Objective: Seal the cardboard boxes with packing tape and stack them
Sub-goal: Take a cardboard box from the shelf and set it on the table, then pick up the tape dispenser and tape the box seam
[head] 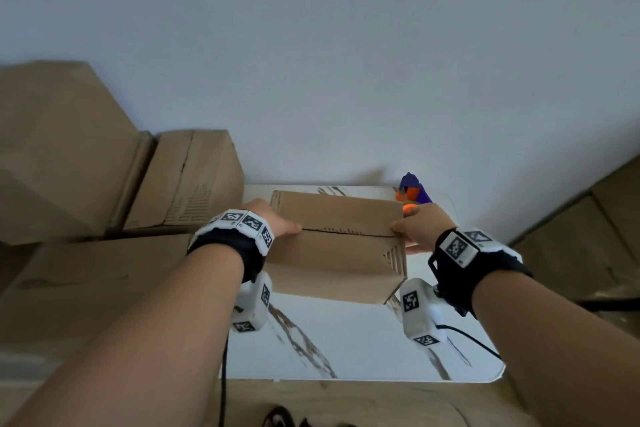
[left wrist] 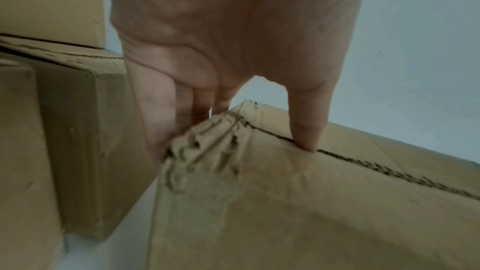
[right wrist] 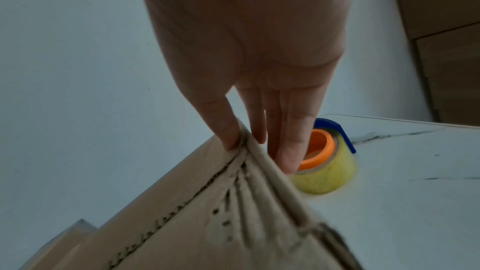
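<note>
A brown cardboard box [head: 332, 246] lies on the white marble table [head: 346, 343], flaps closed, with a bare seam along its top. My left hand [head: 273, 222] grips its left end: in the left wrist view the thumb [left wrist: 303, 130] presses on the seam of the box [left wrist: 324, 202] and the fingers [left wrist: 161, 122] run down the side. My right hand [head: 412, 225] grips the right end, thumb on top and fingers [right wrist: 293, 141] down the side of the box [right wrist: 207, 223]. A tape dispenser [head: 412, 192], blue and orange with a yellowish roll [right wrist: 324, 174], stands just behind my right hand.
Larger cardboard boxes [head: 69, 149] are stacked left of the table, one [head: 187, 180] right beside the held box. More boxes [head: 588, 236] stand at the right. A wall rises close behind. A black cable [head: 467, 336] crosses the table's front right.
</note>
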Available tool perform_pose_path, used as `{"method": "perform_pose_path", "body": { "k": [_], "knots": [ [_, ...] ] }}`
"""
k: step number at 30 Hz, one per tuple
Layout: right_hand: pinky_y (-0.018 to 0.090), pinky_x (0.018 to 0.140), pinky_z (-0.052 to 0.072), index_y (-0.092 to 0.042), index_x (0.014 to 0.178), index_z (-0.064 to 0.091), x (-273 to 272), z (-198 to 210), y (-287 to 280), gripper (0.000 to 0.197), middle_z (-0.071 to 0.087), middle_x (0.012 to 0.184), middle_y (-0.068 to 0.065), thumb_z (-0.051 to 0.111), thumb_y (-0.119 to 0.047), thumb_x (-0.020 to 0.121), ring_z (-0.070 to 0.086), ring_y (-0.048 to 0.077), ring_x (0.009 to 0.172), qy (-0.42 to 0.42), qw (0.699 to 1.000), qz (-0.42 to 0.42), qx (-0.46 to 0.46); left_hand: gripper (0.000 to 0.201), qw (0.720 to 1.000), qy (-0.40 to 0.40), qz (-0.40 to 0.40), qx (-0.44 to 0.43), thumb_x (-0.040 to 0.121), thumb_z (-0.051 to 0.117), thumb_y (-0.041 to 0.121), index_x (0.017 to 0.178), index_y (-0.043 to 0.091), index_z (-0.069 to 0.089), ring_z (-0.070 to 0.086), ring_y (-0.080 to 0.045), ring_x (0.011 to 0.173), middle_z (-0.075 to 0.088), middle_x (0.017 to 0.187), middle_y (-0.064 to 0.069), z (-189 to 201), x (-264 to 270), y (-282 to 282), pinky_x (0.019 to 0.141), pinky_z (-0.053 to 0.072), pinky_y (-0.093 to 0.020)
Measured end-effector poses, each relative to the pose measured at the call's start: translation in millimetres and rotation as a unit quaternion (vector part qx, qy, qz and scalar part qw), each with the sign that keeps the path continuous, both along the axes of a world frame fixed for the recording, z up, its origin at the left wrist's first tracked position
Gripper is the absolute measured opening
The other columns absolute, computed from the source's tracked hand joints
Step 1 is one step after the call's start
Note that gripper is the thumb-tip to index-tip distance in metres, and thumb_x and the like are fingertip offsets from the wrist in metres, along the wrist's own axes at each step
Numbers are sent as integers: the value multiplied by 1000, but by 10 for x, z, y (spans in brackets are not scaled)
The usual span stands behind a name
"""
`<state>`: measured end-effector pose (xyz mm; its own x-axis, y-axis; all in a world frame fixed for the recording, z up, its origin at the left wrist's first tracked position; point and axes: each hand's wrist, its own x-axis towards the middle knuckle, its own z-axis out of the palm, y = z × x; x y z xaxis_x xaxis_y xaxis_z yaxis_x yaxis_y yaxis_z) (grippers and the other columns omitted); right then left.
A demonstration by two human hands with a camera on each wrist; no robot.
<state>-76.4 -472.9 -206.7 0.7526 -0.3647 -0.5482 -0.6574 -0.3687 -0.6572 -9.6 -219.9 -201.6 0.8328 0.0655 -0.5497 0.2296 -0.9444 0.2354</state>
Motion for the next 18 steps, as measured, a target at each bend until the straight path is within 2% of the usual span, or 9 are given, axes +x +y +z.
{"method": "perform_pose_path", "body": {
  "k": [4,7,10,11,14,17,18],
  "knots": [
    [51,78,59,5,105,66,83,31,-12,26,71,99,21,60,-12,86,72,36,86,4,1000,-20,-8,122,997,-18,-10,-69,65,78,55,152,20,-1,41,-30,133,33,151,-10,-34,184,-28,108,37,-41],
    [49,77,60,1,101,65,149,13,-63,28,72,90,15,55,-23,89,73,33,77,-1,999,-42,-23,121,995,-14,-55,-83,70,78,49,151,29,-10,44,-31,130,31,152,-10,-59,242,-82,106,39,-40],
    [41,71,61,-5,86,63,173,-59,-187,25,71,82,11,54,-27,94,70,28,72,-2,997,-72,-32,114,993,-21,-56,-102,71,77,48,151,31,-3,44,-30,131,32,152,-9,-123,304,-103,106,38,-36],
    [41,72,60,-7,85,63,182,-107,-252,21,72,84,12,56,-25,93,70,29,74,6,996,-78,-41,112,991,-23,-47,-120,71,78,46,152,30,2,41,-29,133,32,153,-8,-140,327,-96,107,36,-35],
    [47,78,60,2,91,67,258,-306,-487,19,75,82,15,54,-12,87,74,30,77,51,992,-83,-83,98,982,-32,-6,-186,72,78,43,150,24,21,36,-24,136,33,152,-4,-190,408,-88,108,31,-33],
    [49,76,60,1,84,65,380,-518,-688,21,74,85,19,55,-17,76,72,35,77,58,988,-96,-104,81,972,-50,50,-225,73,74,50,140,20,39,45,-23,129,44,143,-3,-235,430,-119,103,36,-33],
    [47,74,60,-1,81,63,416,-564,-727,21,73,87,19,56,-19,73,71,37,79,61,987,-99,-116,78,969,-47,72,-232,72,75,52,135,19,44,49,-23,123,50,137,-2,-268,441,-141,101,39,-33]
  ]
}}
